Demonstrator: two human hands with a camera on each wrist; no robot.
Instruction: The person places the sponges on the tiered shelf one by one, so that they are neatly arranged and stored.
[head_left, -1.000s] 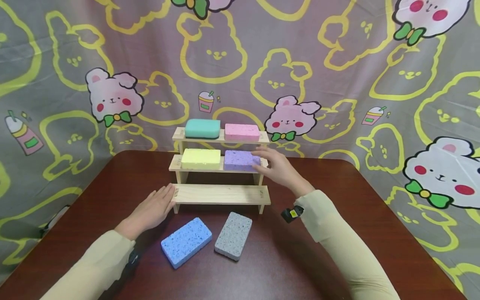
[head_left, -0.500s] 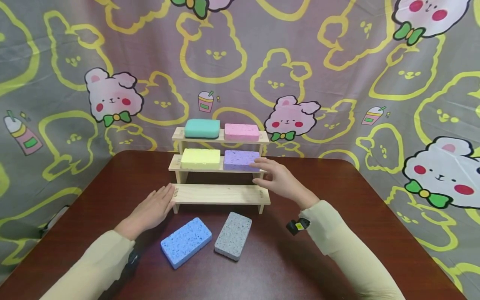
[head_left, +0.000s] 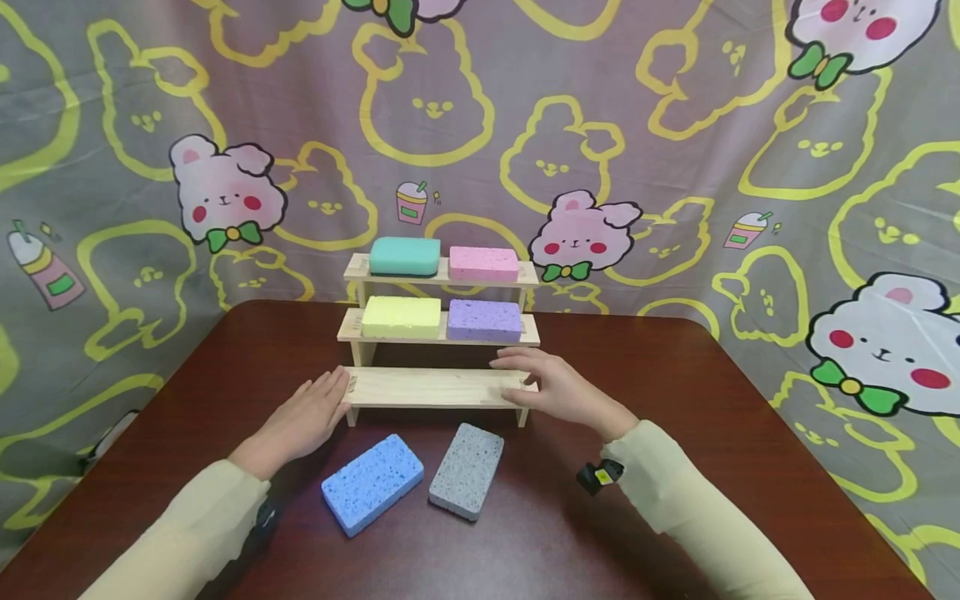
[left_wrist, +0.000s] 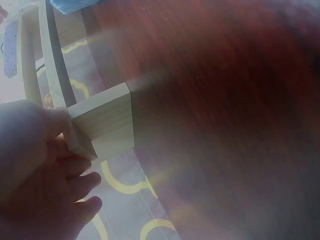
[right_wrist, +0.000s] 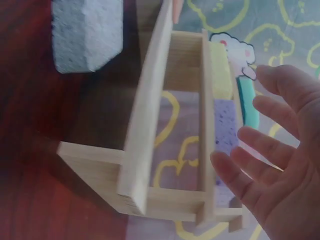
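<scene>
My right hand hangs over the right end of the lowest step of a wooden three-step rack; its fingers are spread, slightly bent and hold nothing. In the right wrist view, that hand shows an empty palm beside the rack. My left hand rests with extended fingers against the left end of the same step. A purple sponge and a yellow sponge sit on the middle step. Above them, on the top step, are a teal sponge and a pink sponge.
On the brown table, in front of the rack, lie a blue sponge and a grey sponge, both at a slant. A patterned curtain hangs close behind the rack.
My right hand has come down from beside the purple sponge to the lowest step's right end, leaving the purple sponge on the middle step. The left hand has stayed put.
</scene>
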